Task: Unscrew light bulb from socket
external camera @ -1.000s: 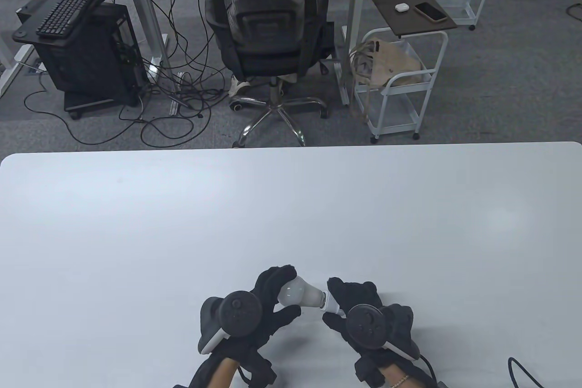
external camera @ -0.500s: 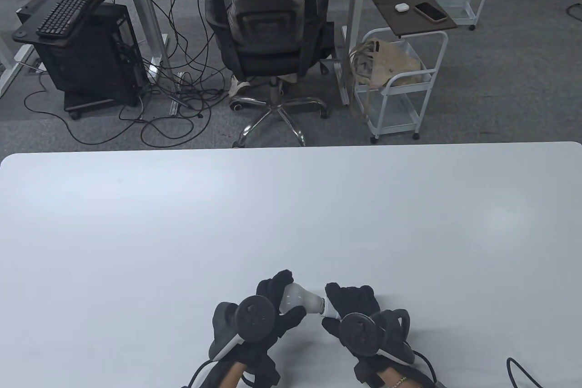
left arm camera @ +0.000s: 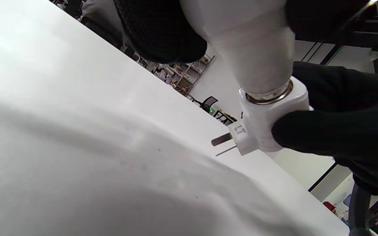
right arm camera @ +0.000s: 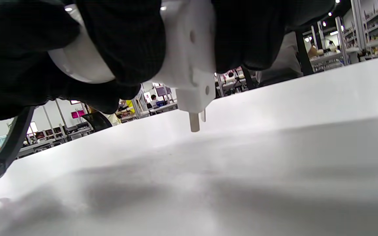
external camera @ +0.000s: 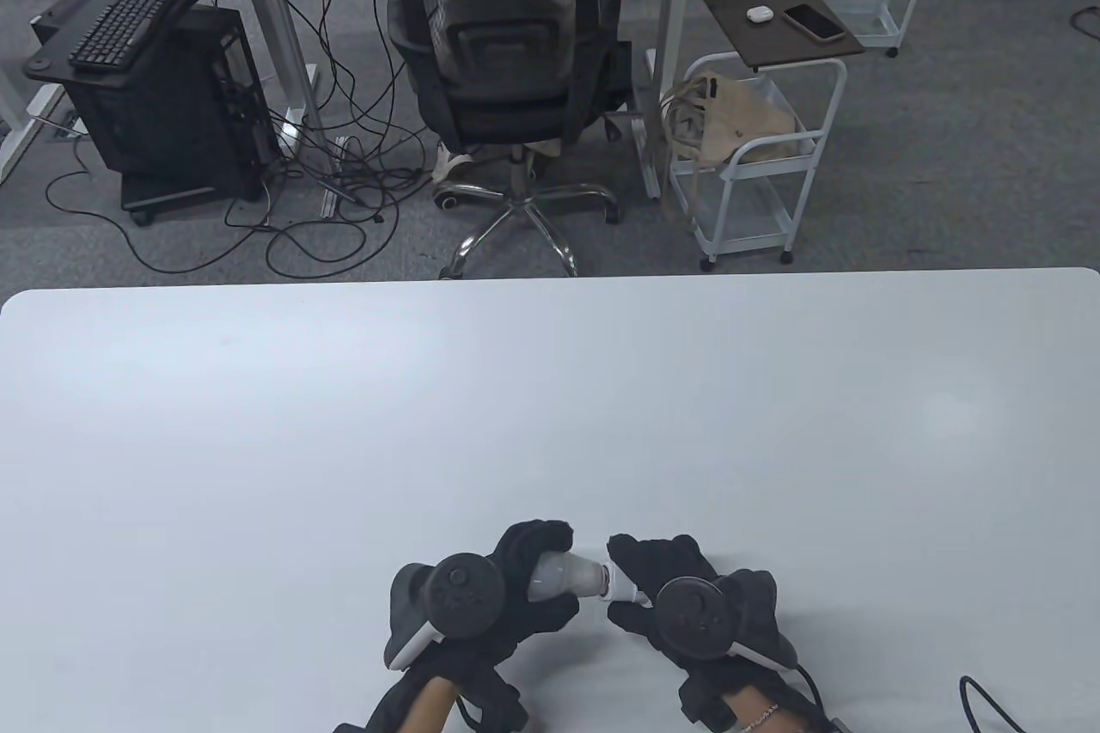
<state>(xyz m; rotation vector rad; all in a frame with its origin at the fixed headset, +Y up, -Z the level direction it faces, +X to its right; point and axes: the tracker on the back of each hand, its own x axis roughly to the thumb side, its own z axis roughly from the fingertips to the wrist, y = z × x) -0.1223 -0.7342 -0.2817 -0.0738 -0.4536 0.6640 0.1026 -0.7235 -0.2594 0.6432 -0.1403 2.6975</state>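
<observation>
**A:** What does the table view show?

**B:** A white worktop point(external camera: 550, 389) fills the lower half. At its near edge, centre, two black-gloved hands meet. The left hand point(external camera: 498, 587) wraps its fingers around the globe of a white light bulb point(external camera: 563, 577), which lies sideways with its base pointing right. The right hand point(external camera: 687, 595) grips the white socket point(external camera: 620, 587) that the bulb's base sits in. A round tracker hides the back of each hand. A black cable point(external camera: 988, 703) loops at the near right corner.

**A:** And beyond the worktop?

**B:** On grey carpet stand a black mesh office chair point(external camera: 507, 63), a white wire cart point(external camera: 756, 157) holding a beige bag, a dark tray on top of it with a phone point(external camera: 813, 22) and an earbud case, and at far left a black stand with a keyboard point(external camera: 129, 20) above tangled cables.

**A:** The left wrist view?

**B:** Close up, the bulb's neck point(left arm camera: 258, 55) enters the socket point(left arm camera: 267, 121) with a metal ring showing at the joint. Two flat plug prongs point(left arm camera: 221, 139) point left above the worktop, not touching it. Black fingers point(left arm camera: 323, 131) of the right hand clamp the socket.

**A:** The right wrist view?

**B:** Gloved fingers point(right arm camera: 123, 42) cover most of the socket point(right arm camera: 189, 62). Its prongs hang downward, clear of the worktop. Blurred shelving lies behind.
</observation>
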